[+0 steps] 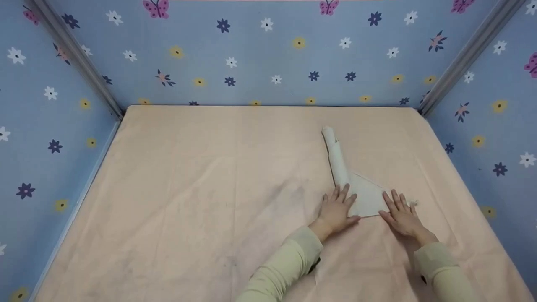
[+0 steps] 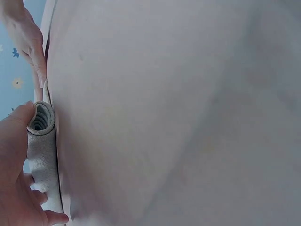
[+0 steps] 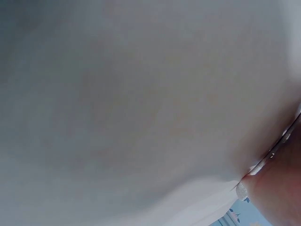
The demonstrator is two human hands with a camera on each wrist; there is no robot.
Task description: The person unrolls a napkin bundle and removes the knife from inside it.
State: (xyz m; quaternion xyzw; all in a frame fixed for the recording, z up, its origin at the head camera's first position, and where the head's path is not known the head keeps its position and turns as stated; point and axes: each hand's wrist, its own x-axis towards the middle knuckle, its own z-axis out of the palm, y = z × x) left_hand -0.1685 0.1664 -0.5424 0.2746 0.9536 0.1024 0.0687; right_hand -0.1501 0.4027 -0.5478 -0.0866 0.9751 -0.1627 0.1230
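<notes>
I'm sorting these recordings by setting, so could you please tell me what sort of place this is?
Probably a small recording booth: a cloth-covered table enclosed by blue flower-patterned walls, with grey bars at the back corners.

At the lower left, the left hand [image 2: 13, 165] rests against a grey roll [image 2: 43, 157], its thumb at the coiled end and other fingers spread along the side. That end shows several layers wound round a hollow. Higher up, the right hand [image 2: 26, 40] points its fingers towards the roll, apart from the left hand. Behind is a blue wall [image 2: 10, 68] with flowers [image 2: 17, 83]; a pale cloth [image 2: 141, 94] fills most of the view
</notes>
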